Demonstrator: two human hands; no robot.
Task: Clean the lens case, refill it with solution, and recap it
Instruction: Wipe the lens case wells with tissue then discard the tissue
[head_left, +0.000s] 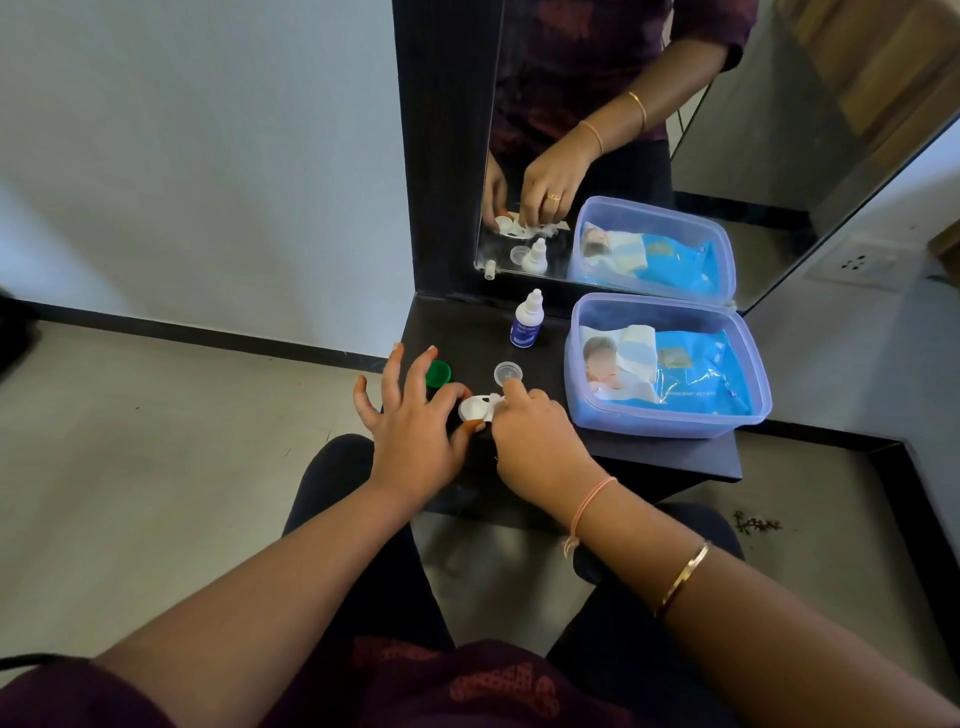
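The white lens case (475, 408) lies on the dark shelf (670, 454) between my hands. My left hand (415, 421) pinches its left well between thumb and index finger, the other fingers spread upward. My right hand (535, 431) covers the case's right well, fingers curled down onto it with a bit of white material under the fingertips. A green cap (438, 373) lies just behind my left hand. A clear cap (508, 373) lies behind the case. The solution bottle (527, 319) stands upright with its white nozzle closed, further back.
A translucent purple box (670, 415) holding a blue wipes pack (691, 374) fills the right side of the shelf. A mirror (649, 104) stands behind and reflects hands, bottle and box. The shelf's front edge is close to my knees.
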